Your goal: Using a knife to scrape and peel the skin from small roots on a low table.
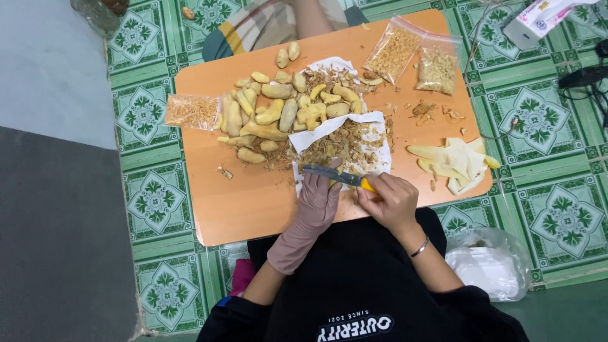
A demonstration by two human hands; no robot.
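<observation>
Nearest the camera, a black garment is seen, and from it two forearms are stretched onto a low orange table [228, 209] set on green patterned floor tiles. The left hand [318, 201] is covered by a pinkish-brown glove; its fingers are curled together over something small at the table's near edge, which is hidden by the hand, so what is pinched cannot be told. The right hand [391, 199] is bare, a thin bracelet is worn at its wrist, and its fingers are closed around the yellow handle of a knife [335, 175]. The dark blade is pointed toward the person's left and is laid across the tips of the gloved fingers. Just beyond both hands, a white paper sheet [329, 125] is spread, and brown peelings [342, 144] are heaped on it. Beyond and to the left of the sheet, a pile of peeled pale-yellow root pieces [272, 111], possibly ginger, is gathered near the table's middle. A crumpled pale glove [457, 163] is left at the right edge of the table, with a few scraps scattered near it. Three clear plastic bags of brownish bits are placed on the table: one at the left edge [192, 111] and two at the far right corner [415, 58]. At the far side of the table, part of another person is seen, in striped clothing [266, 25]. A white plastic bag [491, 263] is lying on the floor beside the person's right arm.
</observation>
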